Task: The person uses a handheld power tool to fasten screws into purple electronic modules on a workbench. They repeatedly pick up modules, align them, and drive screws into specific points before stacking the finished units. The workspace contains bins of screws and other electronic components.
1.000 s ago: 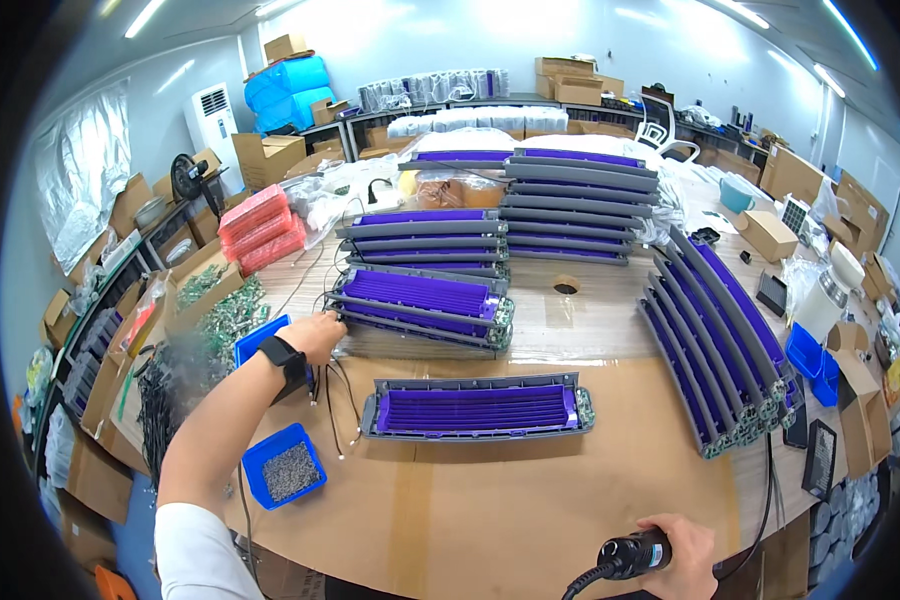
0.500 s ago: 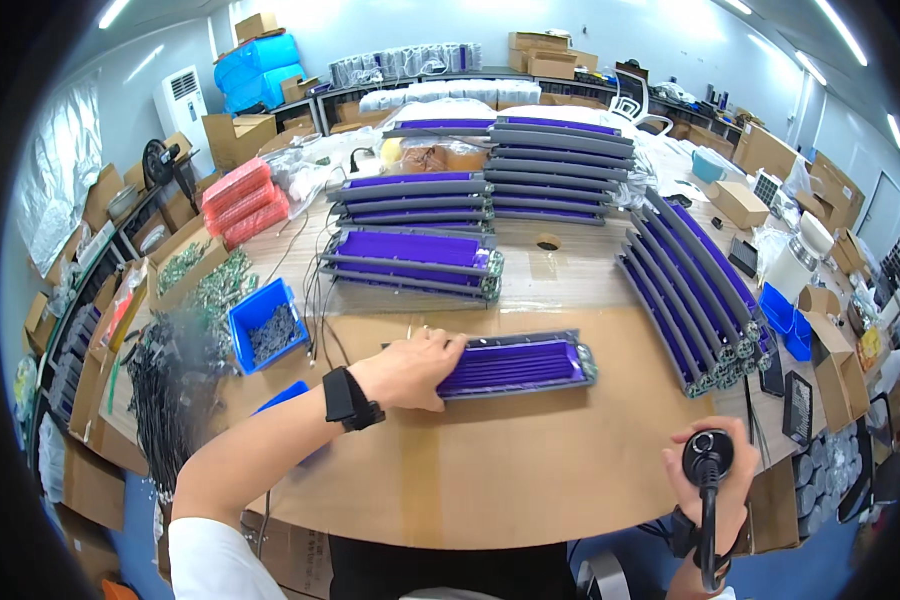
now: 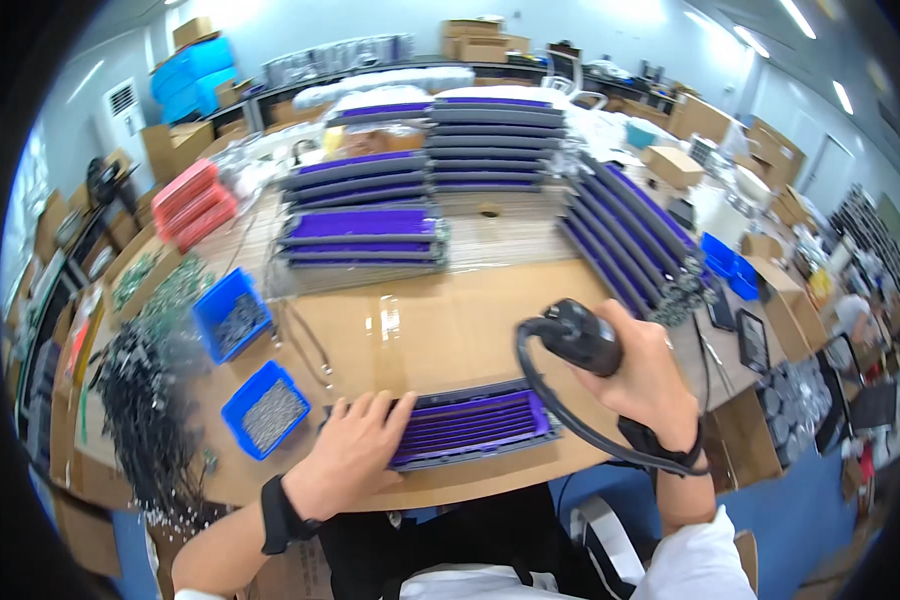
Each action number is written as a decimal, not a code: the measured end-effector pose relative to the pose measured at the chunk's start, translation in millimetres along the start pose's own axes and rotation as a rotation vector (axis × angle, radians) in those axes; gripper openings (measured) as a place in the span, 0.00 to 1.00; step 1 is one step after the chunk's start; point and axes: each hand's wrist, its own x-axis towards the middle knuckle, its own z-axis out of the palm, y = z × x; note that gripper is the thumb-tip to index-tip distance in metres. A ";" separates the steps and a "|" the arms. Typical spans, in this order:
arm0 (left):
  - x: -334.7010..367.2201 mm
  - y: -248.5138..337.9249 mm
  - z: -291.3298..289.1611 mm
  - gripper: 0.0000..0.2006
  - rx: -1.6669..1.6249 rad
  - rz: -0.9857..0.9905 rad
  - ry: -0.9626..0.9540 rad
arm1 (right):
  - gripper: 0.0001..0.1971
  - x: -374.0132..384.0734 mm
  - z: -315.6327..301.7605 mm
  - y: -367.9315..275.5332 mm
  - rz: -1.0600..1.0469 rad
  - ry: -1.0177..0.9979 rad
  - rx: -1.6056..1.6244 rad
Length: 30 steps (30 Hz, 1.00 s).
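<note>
A long purple-and-grey housing (image 3: 475, 428) with lengthwise purple ribs lies flat near the table's front edge. My left hand (image 3: 355, 440) holds its left end, fingers laid over the top; the palm hides that end. In my right hand (image 3: 642, 375) is a black corded electric screwdriver (image 3: 575, 338), raised above and to the right of the housing. Its cable loops down past my wrist. The tool's tip is out of sight. Left of the housing stand a blue bin (image 3: 260, 445) of small grey parts and a second blue bin (image 3: 202, 322) of darker pieces.
Finished-looking stacks of similar housings stand at the back left (image 3: 360, 238), the back middle (image 3: 495, 145) and the right (image 3: 630, 240). A heap of black cables (image 3: 150, 420) and green circuit boards (image 3: 175, 300) lie at the left. A tape roll (image 3: 489, 209) sits mid-table.
The housing has come nearer to me with my left hand on it. My right hand has lifted the screwdriver up and leftward. The view has shifted, showing the nearer blue bin fully.
</note>
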 end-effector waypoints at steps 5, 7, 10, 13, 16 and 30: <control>-3.3 -6.2 2.6 0.49 -0.055 0.005 0.073 | 0.18 -5.2 -7.1 12.5 0.075 0.116 0.064; 2.8 -6.6 -0.1 0.49 -0.052 0.014 0.062 | 0.19 -12.0 -20.4 27.7 0.216 0.230 0.049; 10.4 -10.4 2.8 0.51 -0.062 0.006 0.015 | 0.20 -21.2 -43.8 62.0 0.390 0.436 0.085; 14.5 -14.4 -2.4 0.52 -0.040 0.021 -0.030 | 0.19 -23.4 -74.4 79.7 0.538 0.532 0.193; 18.9 -10.4 -13.7 0.52 -0.051 0.035 -0.090 | 0.18 -28.9 -93.1 105.7 0.592 0.582 0.239; 153.2 1.1 -101.8 0.28 -1.008 -0.078 0.112 | 0.19 34.2 -132.1 188.1 0.612 0.350 0.149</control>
